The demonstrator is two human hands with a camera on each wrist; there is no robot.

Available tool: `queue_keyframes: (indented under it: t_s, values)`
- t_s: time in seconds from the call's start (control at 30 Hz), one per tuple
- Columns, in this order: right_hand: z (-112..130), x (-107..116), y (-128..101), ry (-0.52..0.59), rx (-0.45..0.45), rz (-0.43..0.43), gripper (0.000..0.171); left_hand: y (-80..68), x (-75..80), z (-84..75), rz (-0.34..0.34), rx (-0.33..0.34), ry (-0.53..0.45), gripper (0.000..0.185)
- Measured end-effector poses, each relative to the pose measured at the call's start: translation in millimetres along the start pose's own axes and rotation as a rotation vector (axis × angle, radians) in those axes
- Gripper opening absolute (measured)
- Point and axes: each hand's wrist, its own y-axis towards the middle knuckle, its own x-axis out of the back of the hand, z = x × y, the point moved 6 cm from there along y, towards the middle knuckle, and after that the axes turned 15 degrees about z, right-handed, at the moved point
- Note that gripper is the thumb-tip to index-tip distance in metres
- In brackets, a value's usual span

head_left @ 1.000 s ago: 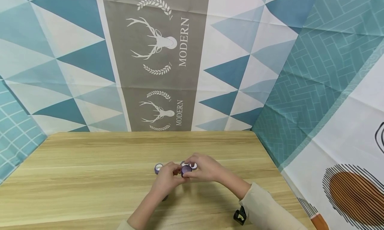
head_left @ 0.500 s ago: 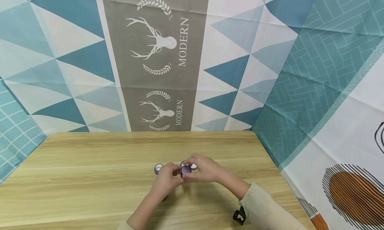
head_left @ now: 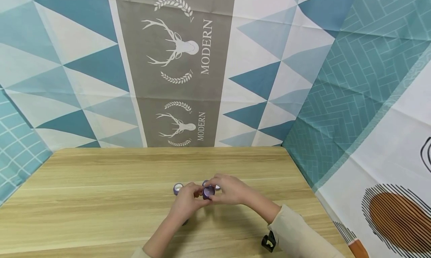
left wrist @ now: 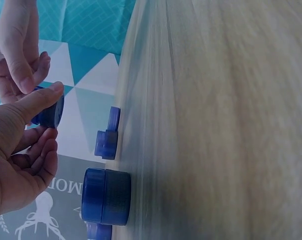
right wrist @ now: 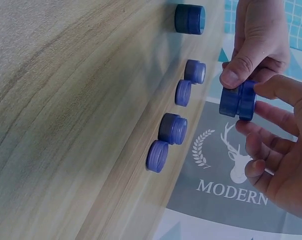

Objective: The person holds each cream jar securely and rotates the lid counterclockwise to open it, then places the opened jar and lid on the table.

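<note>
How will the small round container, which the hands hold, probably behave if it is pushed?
The container looks rigid, its round outline undented where gripped. Standing, its squat shape should probably slide rather than tip; laid on its curved side, it may roll.

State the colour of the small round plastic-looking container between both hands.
Blue in the right wrist view, which shows the container best; purple in the head view.

Right fingers point(head_left: 214, 180) partly hide a small round purple-and-white container point(head_left: 218, 187); the head view's lower edge crops a beige cloth sleeve point(head_left: 299, 233).
</note>
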Motion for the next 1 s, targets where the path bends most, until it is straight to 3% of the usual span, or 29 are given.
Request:
queue_keyframes:
  t_s: [0.2, 0.33, 0.47, 0.63, 0.8, 1.0]
  values:
    - [-3.3, 0.3, 0.5, 0.028, -0.032, -0.003, 0.045, 0.4, 0.4, 0.2, -0.004, -0.006, -0.007, 0.025]
    - [-5.5, 0.3, 1.6, 0.044, -0.059, -0.015, 0.043, 0.6, 0.7, -0.3, -0.008, -0.011, -0.014, 0.026]
    - [-3.0, 0.1, 1.9, 0.025, -0.028, -0.01, 0.035, 0.4, 0.5, -0.2, -0.006, -0.011, -0.024, 0.027]
    - [0.1, -0.1, 0.3, 0.011, 0.008, 0.006, 0.037, 0.1, -0.1, 0.3, -0.001, -0.007, -0.018, 0.028]
    - [-3.6, 0.1, -0.5, 0.049, -0.053, -0.009, 0.045, 0.1, -0.4, 0.7, -0.003, -0.006, -0.024, 0.027]
    - [-5.2, 1.3, 0.1, 0.023, -0.097, -0.044, 0.036, -0.6, -0.4, 0.9, -0.003, 0.001, -0.021, 0.029]
